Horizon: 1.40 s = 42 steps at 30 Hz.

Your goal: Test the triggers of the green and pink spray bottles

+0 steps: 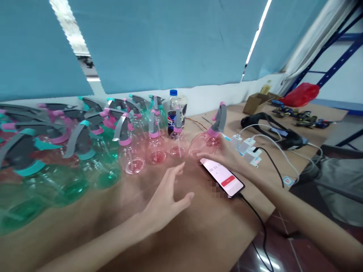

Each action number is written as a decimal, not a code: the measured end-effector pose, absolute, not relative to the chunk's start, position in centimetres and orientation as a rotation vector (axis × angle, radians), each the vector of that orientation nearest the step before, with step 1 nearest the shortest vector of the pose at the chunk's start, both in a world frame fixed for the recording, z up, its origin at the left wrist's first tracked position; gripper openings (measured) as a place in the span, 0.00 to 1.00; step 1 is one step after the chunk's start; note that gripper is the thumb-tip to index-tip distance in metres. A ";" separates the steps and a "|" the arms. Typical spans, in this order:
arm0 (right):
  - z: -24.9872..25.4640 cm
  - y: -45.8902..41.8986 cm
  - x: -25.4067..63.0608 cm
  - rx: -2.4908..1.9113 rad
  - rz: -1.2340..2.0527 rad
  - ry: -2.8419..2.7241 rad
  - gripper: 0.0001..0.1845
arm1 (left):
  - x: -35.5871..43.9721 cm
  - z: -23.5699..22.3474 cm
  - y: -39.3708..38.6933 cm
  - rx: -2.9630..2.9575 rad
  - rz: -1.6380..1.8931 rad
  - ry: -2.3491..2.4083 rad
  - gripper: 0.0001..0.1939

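Observation:
My right hand (227,153) is closed around the body of a clear pink spray bottle (202,142), which tilts with its grey and pink trigger head towards the upper right. Over the brown tabletop, my left hand (168,194) has its fingers apart and nothing in it. Nearest to that hand stand several more pink spray bottles, among them one small pink bottle (132,158) with a grey trigger. A phone (222,175) with a running timer on its screen lies just below my right hand.
Green spray bottles (102,172) crowd the left side. A cola bottle (171,115) stands behind. White charger plugs (248,145), cables, a black headset-like frame (272,130), a cardboard box (255,102) and a red bag (302,95) occupy the right. The table edge drops off at lower right.

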State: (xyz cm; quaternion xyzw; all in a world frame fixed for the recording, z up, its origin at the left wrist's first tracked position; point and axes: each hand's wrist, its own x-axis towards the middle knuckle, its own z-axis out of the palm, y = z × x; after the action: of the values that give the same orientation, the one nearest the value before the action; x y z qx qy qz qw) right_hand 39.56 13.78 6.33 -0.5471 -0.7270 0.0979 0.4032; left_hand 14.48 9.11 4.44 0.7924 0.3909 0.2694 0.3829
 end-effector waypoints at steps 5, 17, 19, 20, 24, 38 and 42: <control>5.5 19.5 41.5 -1.436 0.369 -1.860 0.37 | 13.6 2.5 9.6 2.017 0.614 1.046 0.18; 3.3 23.4 41.6 -1.293 0.643 -1.927 0.40 | 13.7 2.8 11.0 1.846 0.685 1.142 0.11; 3.2 23.5 41.6 -1.272 0.668 -1.918 0.41 | 13.7 2.6 11.0 1.822 0.683 1.158 0.10; 3.2 23.6 41.5 -1.264 0.676 -1.914 0.41 | 13.6 2.6 11.1 1.813 0.678 1.164 0.10; 3.2 23.7 41.2 -1.216 0.689 -1.923 0.40 | 13.5 2.6 11.0 1.796 0.661 1.175 0.10; 5.0 11.0 36.1 -1.352 -0.074 -2.024 0.34 | 11.9 3.8 9.2 1.790 0.719 1.191 0.09; 5.7 8.2 30.8 -1.175 0.073 -2.205 0.29 | 10.3 4.1 7.2 1.777 0.765 1.206 0.08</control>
State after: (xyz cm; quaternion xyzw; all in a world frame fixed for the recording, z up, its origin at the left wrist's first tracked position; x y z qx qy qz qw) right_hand 30.84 8.17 5.72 -0.4460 -0.8370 0.0278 0.3157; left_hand 10.33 7.23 4.14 0.7082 0.4807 0.3050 0.4175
